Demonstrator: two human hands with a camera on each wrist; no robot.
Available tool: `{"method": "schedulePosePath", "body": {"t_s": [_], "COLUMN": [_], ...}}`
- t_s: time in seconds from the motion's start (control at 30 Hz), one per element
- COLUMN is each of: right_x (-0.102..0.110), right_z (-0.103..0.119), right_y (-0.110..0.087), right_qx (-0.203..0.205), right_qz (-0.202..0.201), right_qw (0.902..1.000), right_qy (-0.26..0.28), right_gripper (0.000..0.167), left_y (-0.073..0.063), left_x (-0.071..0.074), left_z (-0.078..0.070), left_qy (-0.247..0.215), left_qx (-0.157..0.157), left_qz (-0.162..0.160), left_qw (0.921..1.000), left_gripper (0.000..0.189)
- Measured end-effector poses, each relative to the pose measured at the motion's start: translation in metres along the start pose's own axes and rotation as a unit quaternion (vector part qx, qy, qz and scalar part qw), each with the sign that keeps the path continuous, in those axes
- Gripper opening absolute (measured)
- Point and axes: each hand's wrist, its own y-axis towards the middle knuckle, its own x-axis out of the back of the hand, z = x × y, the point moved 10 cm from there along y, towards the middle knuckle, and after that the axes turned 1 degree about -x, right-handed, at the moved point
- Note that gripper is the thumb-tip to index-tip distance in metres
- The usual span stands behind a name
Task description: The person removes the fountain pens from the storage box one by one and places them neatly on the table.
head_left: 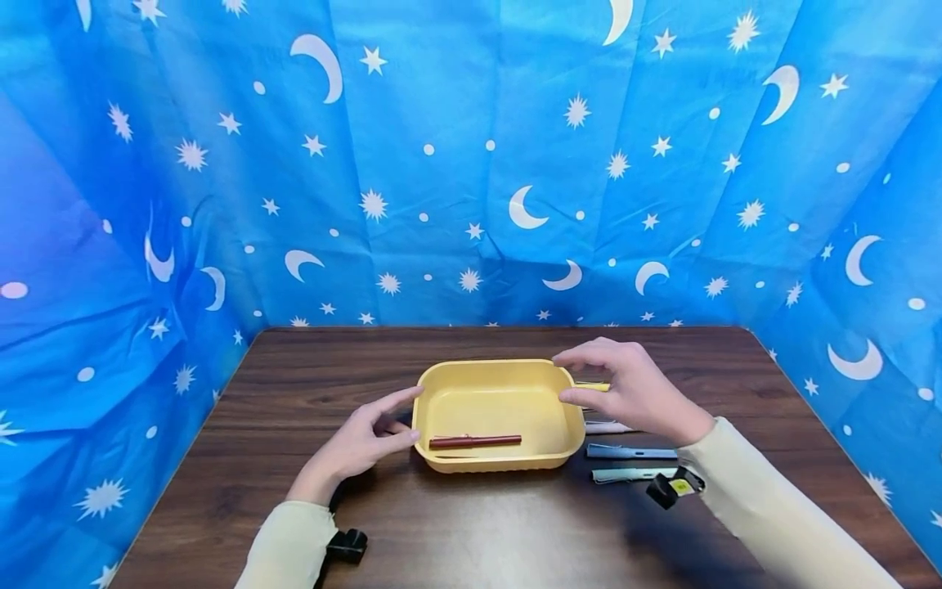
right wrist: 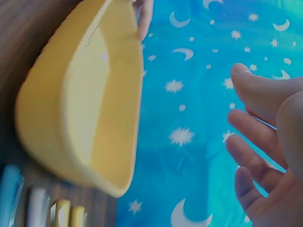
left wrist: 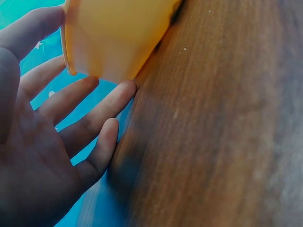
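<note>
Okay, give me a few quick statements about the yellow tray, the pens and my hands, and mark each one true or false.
1. A red-brown pen lies inside the yellow tray. True.
2. The right hand grips a pen. False: it hovers open by the tray's right rim, holding nothing.
3. Several pens lie on the table right of the tray. True.
4. The left hand lies flat inside the tray. False: it is outside, at the tray's left side.

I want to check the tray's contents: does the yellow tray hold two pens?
No, the yellow tray holds only one red-brown pen near its front wall.
</note>
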Motion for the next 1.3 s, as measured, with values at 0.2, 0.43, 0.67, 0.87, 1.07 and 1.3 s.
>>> {"method": "schedulePosePath", "body": {"t_s": [0.2,0.43,0.67,0.87,1.07,1.3], "right_x": [-0.02,-0.045,-0.076,-0.1,-0.114,-0.132], "right_z": [0.015,0.008,-0.002,-0.006,-0.01,-0.017], "right_y": [0.028,0.058,0.076,0.083,0.086,0.087], "right_qx": [-0.008,-0.023,-0.038,-0.029,-0.03,-0.044], "right_qz": [0.049,0.106,0.183,0.225,0.242,0.272], "right_qw": [0.9987,0.9938,0.9822,0.9735,0.9666,0.9557], "right_qy": [0.01,0.021,0.018,0.025,0.078,0.105], "right_gripper": [0.043,0.04,0.038,0.04,0.037,0.04], "left_y": [-0.001,-0.001,-0.002,-0.002,-0.001,0.001], "left_x": [-0.002,0.001,0.003,0.003,0.001,-0.001], "left_z": [0.003,0.002,0.002,0.002,0.001,0.0], "left_qy": [-0.002,-0.012,-0.011,-0.012,-0.015,-0.014], "left_qx": [0.005,0.004,0.005,0.004,0.001,0.0], "left_qz": [0.003,0.004,0.002,0.0,0.001,0.001], "left_qw": [1.0,0.9999,0.9999,0.9999,0.9999,0.9999], "left_gripper": [0.068,0.068,0.067,0.067,0.067,0.067]}}
